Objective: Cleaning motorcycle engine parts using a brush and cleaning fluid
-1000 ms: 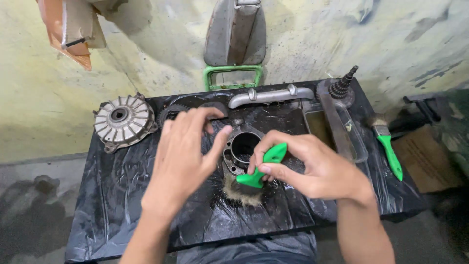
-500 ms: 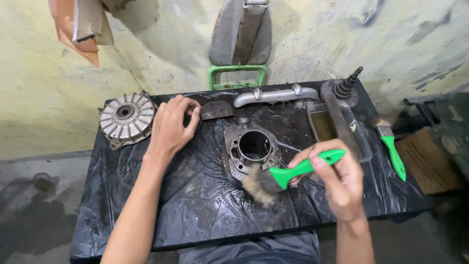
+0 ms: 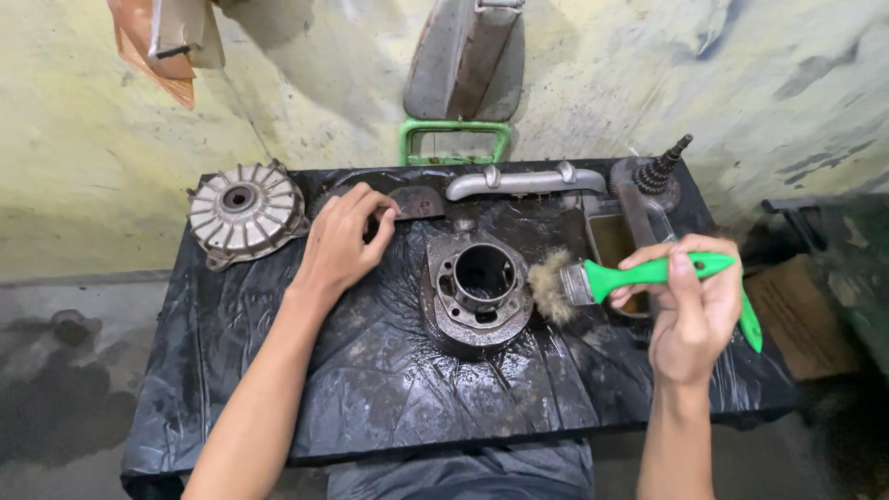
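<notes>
A dirty metal engine cylinder point(image 3: 478, 289) stands bore-up in the middle of a black plastic-covered table point(image 3: 370, 389). My right hand point(image 3: 690, 310) grips a green-handled paintbrush point(image 3: 630, 276); its worn bristles point left, just beside the cylinder's right side. My left hand point(image 3: 343, 241) lies at the back left with its fingers on a dark flat metal part point(image 3: 412, 201), next to a sprocket-like ring partly hidden under the hand.
A finned round metal hub point(image 3: 244, 213) sits at the table's back left corner. A curved grey pipe point(image 3: 523, 181) lies along the back edge, with a geared shaft point(image 3: 662, 171) and a small tray of brownish liquid point(image 3: 611, 245) at right. A second green brush point(image 3: 750, 324) pokes out behind my right hand.
My left hand left the cylinder and reached to the back left parts. My right hand swung the brush from the cylinder's front round to its right side.
</notes>
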